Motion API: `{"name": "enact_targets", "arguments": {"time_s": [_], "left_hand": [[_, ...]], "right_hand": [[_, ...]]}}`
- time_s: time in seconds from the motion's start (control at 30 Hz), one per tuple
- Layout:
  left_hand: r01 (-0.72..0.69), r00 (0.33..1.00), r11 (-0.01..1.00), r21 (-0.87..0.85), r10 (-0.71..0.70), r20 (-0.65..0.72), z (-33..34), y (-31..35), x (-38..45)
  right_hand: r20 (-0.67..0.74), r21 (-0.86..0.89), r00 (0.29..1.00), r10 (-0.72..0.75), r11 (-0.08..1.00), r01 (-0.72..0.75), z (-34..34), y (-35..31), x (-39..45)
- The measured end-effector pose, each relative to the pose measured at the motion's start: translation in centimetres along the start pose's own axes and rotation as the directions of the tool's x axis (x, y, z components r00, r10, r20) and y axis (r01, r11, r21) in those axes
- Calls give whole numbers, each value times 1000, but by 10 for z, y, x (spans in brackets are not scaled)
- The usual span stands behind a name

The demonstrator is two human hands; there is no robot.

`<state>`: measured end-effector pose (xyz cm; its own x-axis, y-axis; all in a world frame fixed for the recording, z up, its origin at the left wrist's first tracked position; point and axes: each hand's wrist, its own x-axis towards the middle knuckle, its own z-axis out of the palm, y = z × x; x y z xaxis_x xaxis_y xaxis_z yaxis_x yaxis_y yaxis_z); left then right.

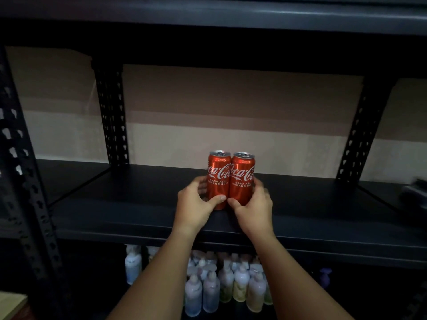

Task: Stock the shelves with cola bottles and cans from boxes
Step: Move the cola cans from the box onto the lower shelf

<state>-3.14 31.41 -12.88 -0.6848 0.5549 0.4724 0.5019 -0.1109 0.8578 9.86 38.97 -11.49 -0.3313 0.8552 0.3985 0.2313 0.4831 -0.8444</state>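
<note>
I'm at the placing step: 2 red cola cans stand upright on the dark shelf [138,199], side by side and touching, a little back from its front edge and near the middle of the bay. My left hand [196,204] is wrapped round the lower half of the left can [219,172], thumb across its front near the base and fingers curled behind its outer side. My right hand [253,207] does the same on the right can [242,174], thumb low on the front, fingers round the far side, slightly blurred. Both cans look to be seated on the board, though the hands hide their bases, so I can't be sure they carry their own weight yet. I judge the task barely begun, since these are the only 2 cans I see on this level. No box shows in this view. Next I'd want the pair squared up with labels forward, then both grips loosened straight outward so neither can tips or rolls. On the level below stands a cluster of pale pump bottles [221,282], and something dark lies at the shelf's far right end [416,192], too dim to name.
</note>
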Motion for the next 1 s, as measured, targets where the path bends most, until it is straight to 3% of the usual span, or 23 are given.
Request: {"name": "enact_targets", "arguments": {"time_s": [0.3,0.57,0.73,1.0], "left_hand": [[58,998,997,49,-58,2,12,4,11],[142,988,974,174,-149,26,49,-9,75],[92,995,983,160,-95,9,80,-28,112],[95,995,978,184,-99,9,113,-47,159]], "right_hand": [[-42,-79,998,41,996,-44,8,1,11],[10,-186,993,115,976,-111,26,14,82],[-22,-208,998,52,977,-55,43,34,131],[-63,-257,995,80,962,-93,60,55,190]]}}
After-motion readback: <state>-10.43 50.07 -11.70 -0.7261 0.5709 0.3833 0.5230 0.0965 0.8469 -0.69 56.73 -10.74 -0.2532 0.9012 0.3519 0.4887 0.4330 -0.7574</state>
